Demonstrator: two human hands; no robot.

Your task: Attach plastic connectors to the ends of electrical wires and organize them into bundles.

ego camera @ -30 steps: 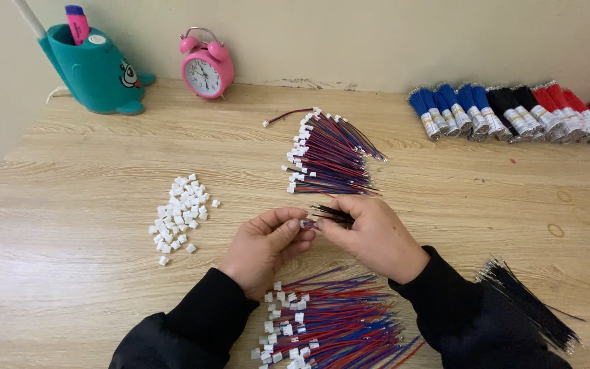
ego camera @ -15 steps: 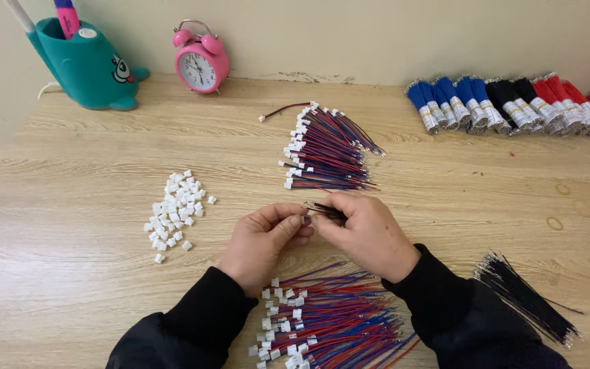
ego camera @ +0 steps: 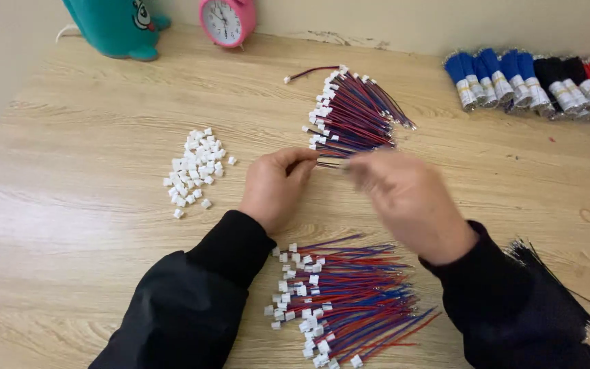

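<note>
My left hand (ego camera: 278,184) pinches the end of a thin wire piece (ego camera: 332,165) between thumb and fingers at the table's middle. My right hand (ego camera: 408,201) is blurred with motion just right of it, fingers near the same wire; whether it grips the wire I cannot tell. Just beyond both hands lies a far pile of red and blue wires with white connectors (ego camera: 353,116). A second, near pile of such wires (ego camera: 349,301) lies between my forearms. A heap of loose white connectors (ego camera: 196,167) sits left of my left hand.
Bundles of blue, black and red wires (ego camera: 537,82) lie at the back right. A bunch of black wires (ego camera: 548,273) sticks out by my right sleeve. A pink alarm clock (ego camera: 225,20) and a teal holder (ego camera: 114,27) stand at the back on the wooden table (ego camera: 90,225).
The view has moved closer. My hands have come slightly apart and shifted toward the far wire pile; the right hand is now blurred in motion.
</note>
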